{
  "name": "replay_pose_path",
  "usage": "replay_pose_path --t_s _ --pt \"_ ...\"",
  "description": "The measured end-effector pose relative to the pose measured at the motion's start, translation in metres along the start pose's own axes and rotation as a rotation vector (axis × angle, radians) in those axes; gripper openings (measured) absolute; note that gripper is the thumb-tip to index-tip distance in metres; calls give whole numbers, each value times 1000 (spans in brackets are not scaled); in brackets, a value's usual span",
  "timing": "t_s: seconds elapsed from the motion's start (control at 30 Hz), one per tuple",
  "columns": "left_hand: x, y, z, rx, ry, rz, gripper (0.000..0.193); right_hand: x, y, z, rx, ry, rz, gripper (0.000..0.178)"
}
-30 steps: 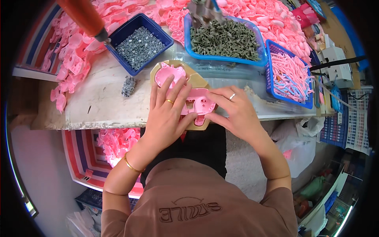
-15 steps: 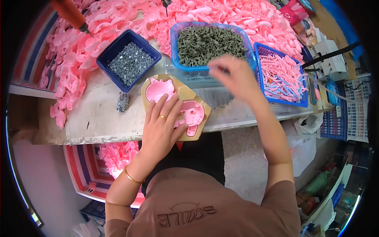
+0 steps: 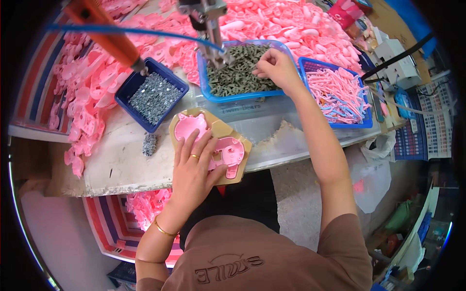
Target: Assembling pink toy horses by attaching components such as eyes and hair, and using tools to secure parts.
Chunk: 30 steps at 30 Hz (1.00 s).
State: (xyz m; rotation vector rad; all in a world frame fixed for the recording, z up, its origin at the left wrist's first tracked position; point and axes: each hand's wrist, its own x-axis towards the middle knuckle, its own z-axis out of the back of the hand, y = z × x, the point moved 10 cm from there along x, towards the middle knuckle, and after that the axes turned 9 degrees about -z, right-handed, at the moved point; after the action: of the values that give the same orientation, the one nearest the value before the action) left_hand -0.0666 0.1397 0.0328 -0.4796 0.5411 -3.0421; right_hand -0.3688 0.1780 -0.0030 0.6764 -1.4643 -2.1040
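My left hand [image 3: 192,162] lies with spread fingers over two pink plastic shell halves seated in a tan jig at the table's front edge. The rounder pink shell [image 3: 188,127] sits in the far left hollow of the jig [image 3: 219,127]. In the near right hollow is the other pink shell [image 3: 233,153], with a short tab toward me. My right hand [image 3: 276,70] is over the right part of a light-blue tub [image 3: 242,98] of small grey-green parts [image 3: 237,80]. Thumb and fingers are pinched together; whatever they may hold is hidden.
A dark-blue box [image 3: 124,99] holds small metal screws, with a clump of screws [image 3: 149,144] beside it. An orange screwdriver [image 3: 114,41] and a metal tool head [image 3: 206,24] hang above. At right, a blue basket [image 3: 352,124] holds pink and blue strips. Pink parts [image 3: 286,24] heap behind.
My right hand has moved farther into the tub, its fingers now pinched. The left hand stays on the jig. The hanging tools show lower and larger as the view shifts.
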Motion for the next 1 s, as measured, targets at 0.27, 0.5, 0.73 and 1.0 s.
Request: replay_pose_path --t_s 0.27,0.5,0.73,1.0 --pt "25 -5 7 -473 -220 60 42 -116 20 -58 423 493 -151 20" --pt "24 15 -29 -1149 -349 365 15 -168 14 -81 598 540 -111 17" --pt "17 30 -23 -1097 -307 439 19 -123 -6 141 -841 -580 243 18" --pt "21 22 -28 -1102 -225 348 20 -103 -13 167 -1136 -704 336 11"
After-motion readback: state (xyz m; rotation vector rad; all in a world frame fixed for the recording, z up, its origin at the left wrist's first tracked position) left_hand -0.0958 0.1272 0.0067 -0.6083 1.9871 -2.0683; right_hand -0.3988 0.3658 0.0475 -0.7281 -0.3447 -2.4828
